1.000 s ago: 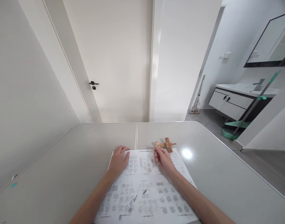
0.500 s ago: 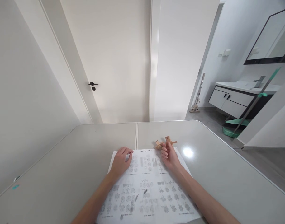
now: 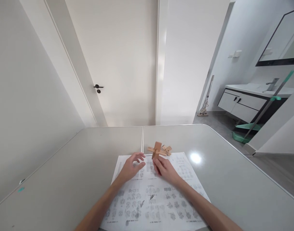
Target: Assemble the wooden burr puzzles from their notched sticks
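Between the fingertips of my right hand (image 3: 164, 167) is a wooden puzzle assembly (image 3: 157, 150), its flat pieces crossing one another. It is raised over the top edge of a printed sheet (image 3: 158, 195) covered with small grey diagrams. Behind it, several loose wooden puzzle pieces (image 3: 167, 149) lie on the table just past the paper. My left hand (image 3: 133, 165) is held above the sheet's upper left, fingers apart and holding nothing, a short way left of the assembly.
The pale table (image 3: 72, 179) has a seam (image 3: 143, 138) down its middle and a bright reflection on the right. Beyond its far edge stands a white door (image 3: 120, 64) with a dark handle (image 3: 98, 86). A broom and green dustpan (image 3: 242, 137) are at the right, near a washbasin cabinet (image 3: 243, 101).
My right hand has moved left, bringing the wooden assembly away from the loose pieces. My left hand has shifted slightly right and its fingers have spread. The view has turned a little.
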Tool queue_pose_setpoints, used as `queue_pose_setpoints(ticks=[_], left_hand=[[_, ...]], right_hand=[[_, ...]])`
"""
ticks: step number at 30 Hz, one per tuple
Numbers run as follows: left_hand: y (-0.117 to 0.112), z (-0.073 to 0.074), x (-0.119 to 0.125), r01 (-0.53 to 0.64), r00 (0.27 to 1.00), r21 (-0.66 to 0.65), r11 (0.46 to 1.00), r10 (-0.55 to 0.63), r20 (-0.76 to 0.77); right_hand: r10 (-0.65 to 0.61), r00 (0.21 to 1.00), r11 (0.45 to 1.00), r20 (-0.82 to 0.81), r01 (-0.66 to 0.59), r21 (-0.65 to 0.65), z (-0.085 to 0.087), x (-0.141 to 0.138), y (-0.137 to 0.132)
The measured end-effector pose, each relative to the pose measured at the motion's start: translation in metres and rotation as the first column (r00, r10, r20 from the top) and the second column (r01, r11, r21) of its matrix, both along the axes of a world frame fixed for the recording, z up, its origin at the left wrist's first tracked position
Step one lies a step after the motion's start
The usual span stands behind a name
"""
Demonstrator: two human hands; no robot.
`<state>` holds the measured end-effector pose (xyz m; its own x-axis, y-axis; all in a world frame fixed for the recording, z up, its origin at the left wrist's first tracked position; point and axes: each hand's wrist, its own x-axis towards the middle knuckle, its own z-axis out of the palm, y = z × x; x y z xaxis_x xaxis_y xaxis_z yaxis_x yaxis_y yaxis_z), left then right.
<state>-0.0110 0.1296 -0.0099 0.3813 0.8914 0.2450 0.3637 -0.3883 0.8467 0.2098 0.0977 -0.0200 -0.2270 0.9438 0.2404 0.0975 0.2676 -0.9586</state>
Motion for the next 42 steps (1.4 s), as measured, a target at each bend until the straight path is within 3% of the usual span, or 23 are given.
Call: queue_pose_setpoints(ticks=[3, 6, 9, 13, 18, 22, 25, 31, 42], left_hand=[[0.0, -0.003, 0.004, 0.208, 0.959, -0.14, 0.968, -0.173, 0.223], [-0.004, 0.002, 0.007, 0.314, 0.923, -0.206, 0.927, -0.246, 0.297], [-0.009, 0.012, 0.009, 0.345, 0.914, -0.217, 0.913, -0.274, 0.299], [-0.012, 0.015, 0.01, 0.277, 0.939, -0.155, 0.948, -0.233, 0.255], [-0.01, 0.002, 0.006, 0.107, 0.987, -0.079, 0.991, -0.097, 0.126], [-0.009, -0.005, 0.006, 0.049, 0.997, -0.024, 0.998, -0.048, 0.062], [-0.01, -0.004, 0.008, 0.051, 0.998, 0.015, 0.999, -0.052, 0.031], [-0.012, 0.0, 0.011, 0.022, 1.0, 0.095, 0.995, -0.021, -0.02], [-0.012, 0.001, 0.009, 0.066, 0.998, 0.015, 0.998, -0.067, 0.022]], right_hand=[[0.069, 0.97, 0.992, 0.233, -0.092, 0.089, -0.002, -0.005, -0.006], [0.088, 0.924, 0.98, 0.372, -0.148, 0.136, -0.006, -0.006, -0.007], [0.091, 0.903, 0.975, 0.419, -0.167, 0.148, -0.009, -0.007, -0.006], [0.065, 0.908, 0.981, 0.414, -0.135, 0.142, -0.011, -0.007, -0.004], [0.026, 0.983, 0.999, 0.181, -0.029, 0.016, -0.008, -0.002, -0.001], [0.125, 0.983, 0.979, -0.131, -0.144, -0.145, -0.006, 0.002, 0.004], [0.12, 0.954, 0.956, -0.274, -0.186, -0.228, -0.011, 0.001, 0.01], [0.079, 0.929, 0.944, -0.362, -0.187, -0.273, -0.02, -0.002, 0.014], [0.149, 0.904, 0.905, -0.4, -0.288, -0.314, -0.009, -0.005, 0.005]])
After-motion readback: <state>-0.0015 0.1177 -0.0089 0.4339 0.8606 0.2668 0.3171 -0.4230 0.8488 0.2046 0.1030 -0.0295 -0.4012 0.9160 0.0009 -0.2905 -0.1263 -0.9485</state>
